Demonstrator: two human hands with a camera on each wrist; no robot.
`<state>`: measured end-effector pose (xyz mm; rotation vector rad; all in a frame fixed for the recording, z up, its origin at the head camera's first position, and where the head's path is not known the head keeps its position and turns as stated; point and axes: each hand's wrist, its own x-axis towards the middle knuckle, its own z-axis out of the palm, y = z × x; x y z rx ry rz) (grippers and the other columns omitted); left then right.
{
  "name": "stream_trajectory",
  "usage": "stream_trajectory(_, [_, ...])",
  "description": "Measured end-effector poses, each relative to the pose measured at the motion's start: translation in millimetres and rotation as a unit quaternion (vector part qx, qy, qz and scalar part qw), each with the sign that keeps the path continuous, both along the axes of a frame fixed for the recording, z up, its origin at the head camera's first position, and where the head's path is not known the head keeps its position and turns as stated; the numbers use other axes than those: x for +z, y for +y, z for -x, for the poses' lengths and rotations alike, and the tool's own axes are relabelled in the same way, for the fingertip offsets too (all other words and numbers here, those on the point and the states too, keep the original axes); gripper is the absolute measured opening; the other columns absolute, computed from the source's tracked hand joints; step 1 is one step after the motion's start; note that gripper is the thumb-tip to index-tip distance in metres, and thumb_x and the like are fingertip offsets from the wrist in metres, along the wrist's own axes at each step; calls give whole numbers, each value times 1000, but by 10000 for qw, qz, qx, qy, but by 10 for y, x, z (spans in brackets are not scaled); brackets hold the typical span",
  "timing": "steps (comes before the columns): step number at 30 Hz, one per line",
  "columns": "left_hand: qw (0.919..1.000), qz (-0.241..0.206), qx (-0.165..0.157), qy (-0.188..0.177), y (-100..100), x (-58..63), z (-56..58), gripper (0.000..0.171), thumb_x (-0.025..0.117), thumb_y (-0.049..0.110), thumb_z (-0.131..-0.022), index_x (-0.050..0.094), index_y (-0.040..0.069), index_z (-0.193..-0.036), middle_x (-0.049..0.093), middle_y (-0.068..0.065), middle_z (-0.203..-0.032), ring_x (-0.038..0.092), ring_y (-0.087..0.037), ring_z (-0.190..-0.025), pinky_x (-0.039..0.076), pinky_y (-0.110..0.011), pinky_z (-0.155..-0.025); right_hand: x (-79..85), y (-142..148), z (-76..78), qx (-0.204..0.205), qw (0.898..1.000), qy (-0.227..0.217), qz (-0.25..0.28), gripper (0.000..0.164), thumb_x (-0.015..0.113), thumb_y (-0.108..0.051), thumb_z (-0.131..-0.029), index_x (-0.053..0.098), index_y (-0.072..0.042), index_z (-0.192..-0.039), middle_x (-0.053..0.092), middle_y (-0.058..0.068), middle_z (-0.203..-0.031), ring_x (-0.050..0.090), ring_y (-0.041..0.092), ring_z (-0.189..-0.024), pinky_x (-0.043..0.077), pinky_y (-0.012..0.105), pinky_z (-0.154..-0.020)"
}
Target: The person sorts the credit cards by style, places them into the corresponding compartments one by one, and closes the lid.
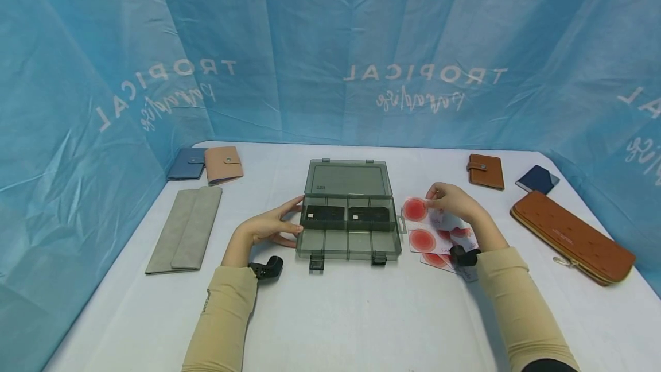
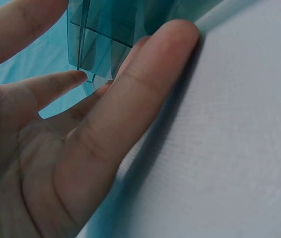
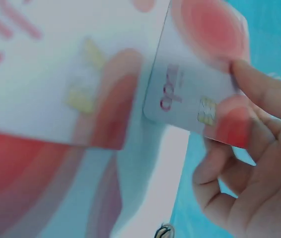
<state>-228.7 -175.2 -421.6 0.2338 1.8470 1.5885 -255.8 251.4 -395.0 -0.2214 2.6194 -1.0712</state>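
Observation:
A dark translucent plastic organizer box stands with its lid raised, a black block and another black block in its rear compartments. My left hand rests against the box's left side, its fingers spread and fairly straight in the left wrist view. To the right of the box, my right hand pinches a white card with red circles and a gold chip between thumb and fingers. Beneath and in front of that hand lie several similar cards, overlapping on the table.
Left on the white table lie a grey folded pouch, a tan wallet and a blue wallet. On the right are a brown snap wallet, a navy card holder and a long brown zip purse.

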Motion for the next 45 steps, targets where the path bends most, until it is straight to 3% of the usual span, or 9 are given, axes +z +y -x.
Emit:
stream_trajectory(8, [10000,47,18,12,2,21,9,87,60,5,-87,3,25,-150,0,-11,-154,49,-32,-111,54,-45,-82,206,-154,-92,-537,9934,406,934,24,57,-16,-92,47,3,-103,59,17,-89,55,22,-75,49,43,-79])
stream_trajectory(12, [10000,31,24,14,10,31,16,87,60,4,-88,3,24,-150,1,-11,-153,53,-24,-98,54,-45,-81,326,-379,-186,-466,9884,513,1354,23,57,-13,-92,46,2,-105,61,17,-94,56,21,-78,51,34,-75])
stream_trajectory(14, [10000,29,22,16,15,34,13,87,59,4,-88,3,24,-150,1,-11,-153,52,-28,-104,54,-44,-81,373,-503,-235,-377,9860,550,1527,26,57,-10,-91,45,2,-110,61,20,-99,57,21,-80,50,29,-72])
stream_trajectory(18, [10000,74,28,32,21,27,2,87,60,4,-87,4,24,-150,1,-11,-153,45,-36,-117,54,-44,-82,405,-728,-312,-181,9802,596,1879,44,58,-3,-88,39,-1,-128,57,21,-105,57,21,-83,51,25,-70])
stream_trajectory(22, [9999,107,18,60,19,11,3,87,61,5,-87,4,24,-150,2,-12,-153,45,-36,-118,54,-43,-82,388,-929,-384,70,9765,580,2075,73,59,5,-82,24,-15,-144,49,21,-110,58,24,-78,54,31,-71])
stream_trajectory(26, [9999,96,-5,60,18,1,6,87,61,5,-87,4,24,-150,2,-11,-153,44,-36,-119,54,-44,-82,357,-1120,-470,255,9788,372,1998,80,59,6,-81,24,-25,-146,43,20,-126,58,27,-81,54,39,-72])
stream_trajectory(32, [10000,72,2,52,12,-4,3,87,61,5,-87,5,23,-150,2,-12,-153,45,-35,-116,54,-44,-81,274,-1379,-585,201,9823,459,1807,36,56,-10,-91,51,-10,-126,57,17,-113,59,25,-88,56,35,-70])
stream_trajectory(36, [9999,69,-19,73,13,-9,7,86,61,5,-87,5,23,-150,2,-11,-153,48,-32,-113,54,-43,-80,200,-1504,-641,173,9890,753,1265,19,58,-11,-90,54,-6,-107,65,13,-102,61,21,-85,53,31,-68])
stream_trajectory(45, [10000,38,5,68,8,4,1,87,61,5,-86,5,22,-150,3,-12,-153,53,-31,-107,55,-44,-79,52,-1728,-701,700,9941,713,414,40,67,-2,-82,47,-10,-115,66,7,-90,56,15,-70,44,26,-58])
